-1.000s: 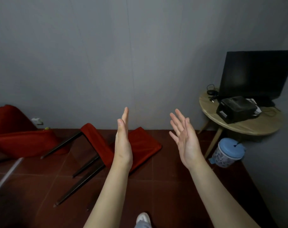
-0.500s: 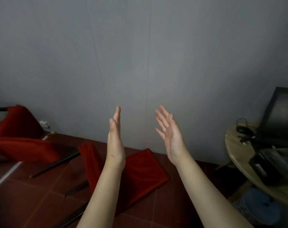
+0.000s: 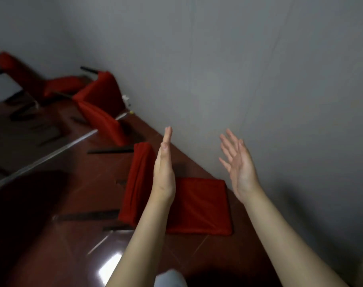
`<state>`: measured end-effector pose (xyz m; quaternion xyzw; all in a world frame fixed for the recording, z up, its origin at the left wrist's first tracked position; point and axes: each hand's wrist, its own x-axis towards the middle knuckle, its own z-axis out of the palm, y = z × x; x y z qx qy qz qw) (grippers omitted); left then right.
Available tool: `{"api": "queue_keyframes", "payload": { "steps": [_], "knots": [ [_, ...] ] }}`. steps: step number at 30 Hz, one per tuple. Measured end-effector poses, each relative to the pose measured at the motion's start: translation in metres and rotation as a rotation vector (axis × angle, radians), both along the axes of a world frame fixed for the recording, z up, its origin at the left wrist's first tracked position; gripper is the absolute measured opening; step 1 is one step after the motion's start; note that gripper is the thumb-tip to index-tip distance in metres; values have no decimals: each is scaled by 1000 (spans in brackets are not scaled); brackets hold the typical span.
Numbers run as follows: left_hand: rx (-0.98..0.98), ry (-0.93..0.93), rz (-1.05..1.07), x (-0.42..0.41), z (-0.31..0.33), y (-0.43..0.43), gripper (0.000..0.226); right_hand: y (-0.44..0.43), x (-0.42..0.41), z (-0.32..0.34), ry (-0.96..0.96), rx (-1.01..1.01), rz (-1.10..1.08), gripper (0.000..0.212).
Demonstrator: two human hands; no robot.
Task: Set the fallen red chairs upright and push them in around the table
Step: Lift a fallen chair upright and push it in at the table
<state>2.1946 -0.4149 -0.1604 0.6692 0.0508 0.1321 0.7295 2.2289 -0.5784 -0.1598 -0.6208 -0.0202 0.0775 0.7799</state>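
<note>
Head view: both hands, left (image 3: 164, 172) and right (image 3: 239, 168), spread empty above fallen chair (image 3: 197, 206), legs pointing left

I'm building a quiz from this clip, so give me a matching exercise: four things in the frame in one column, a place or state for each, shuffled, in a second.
Things:
1. left hand
2. right hand
3. nearest red chair
4. middle red chair

Places or states:
A. tipped over close to the wall, farther back on the left
B. open, fingers spread, palm turned left
C. lying on the floor right below the hands
D. flat and edge-on, fingers together, holding nothing

Pairs: 1-D, 2-B, 3-C, 4-A
</note>
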Motion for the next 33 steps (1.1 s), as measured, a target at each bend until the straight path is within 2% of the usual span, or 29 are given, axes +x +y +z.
{"api": "queue_keyframes", "payload": {
  "steps": [3,5,8,10,12,14,16,18,22,25,27,33],
  "knots": [
    [1,53,121,9,-25,11,66,18,34,-25,80,-5,95,62],
    [7,83,177,15,-42,20,69,30,51,-45,114,-23,153,59],
    [-7,191,272,37,-84,36,73,55,80,-86,173,-82,311,72],
    [-14,257,297,50,-114,40,70,61,96,-117,186,-141,360,86],
    [7,318,330,68,-150,39,65,67,116,-156,200,-192,430,91],
    [-11,392,359,85,-189,32,58,66,134,-196,247,-219,466,87],
    [2,452,371,97,-231,23,54,63,151,-238,277,-269,485,71],
    [46,506,368,109,-275,12,53,58,167,-281,328,-316,481,56],
    [217,636,348,125,-364,-9,56,39,194,-364,406,-366,463,53],
    [385,710,301,135,-433,-27,61,17,210,-436,391,-431,494,61],
    [502,762,247,136,-481,-44,61,-4,215,-488,325,-550,555,65],
    [760,906,0,124,-624,-94,62,-82,221,-632,-18,-1222,911,83]
  ]
}}
